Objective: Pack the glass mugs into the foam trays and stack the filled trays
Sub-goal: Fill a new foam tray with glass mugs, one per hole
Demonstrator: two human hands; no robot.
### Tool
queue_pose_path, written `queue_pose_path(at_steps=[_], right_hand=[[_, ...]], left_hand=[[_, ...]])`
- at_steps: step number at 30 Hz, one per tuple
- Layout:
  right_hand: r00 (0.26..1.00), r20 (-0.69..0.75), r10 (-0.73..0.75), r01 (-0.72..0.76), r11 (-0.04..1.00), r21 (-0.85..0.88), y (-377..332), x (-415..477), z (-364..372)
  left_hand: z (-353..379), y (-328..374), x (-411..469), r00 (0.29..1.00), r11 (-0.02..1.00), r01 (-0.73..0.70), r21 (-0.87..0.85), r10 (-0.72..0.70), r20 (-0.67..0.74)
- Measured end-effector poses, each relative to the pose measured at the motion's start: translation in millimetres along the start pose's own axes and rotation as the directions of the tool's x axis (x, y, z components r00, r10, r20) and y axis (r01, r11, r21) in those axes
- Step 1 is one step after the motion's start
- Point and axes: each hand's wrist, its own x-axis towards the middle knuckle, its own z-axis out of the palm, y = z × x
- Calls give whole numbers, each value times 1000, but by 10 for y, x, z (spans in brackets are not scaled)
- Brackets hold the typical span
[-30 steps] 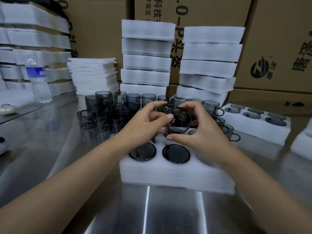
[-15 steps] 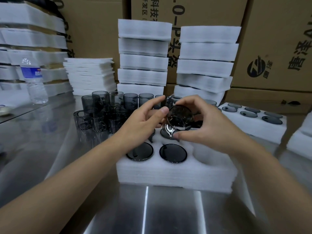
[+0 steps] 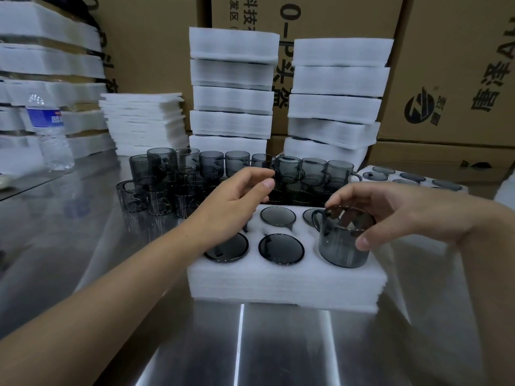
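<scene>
The right hand (image 3: 412,215) clamps thumb and fingers on a smoky glass mug (image 3: 342,246) at the foam tray's (image 3: 284,282) near right pocket, while the left hand (image 3: 237,196) hovers empty, fingers loosely curled, just before the loose mugs (image 3: 211,165).

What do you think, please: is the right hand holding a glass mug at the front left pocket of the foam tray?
Not left: the head view shows the right hand holding the glass mug at the front right pocket of the foam tray.
</scene>
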Motion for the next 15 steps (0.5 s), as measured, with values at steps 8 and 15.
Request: queue_pose_path(at_steps=[8, 15], right_hand=[[1000, 25, 18, -17, 999, -47, -35, 6, 29], [998, 34, 58, -57, 998, -30, -21, 18, 46]], left_hand=[[9, -1, 8, 1000, 1000, 21, 6, -21, -4], [5, 1, 7, 1000, 1000, 12, 8, -12, 1]])
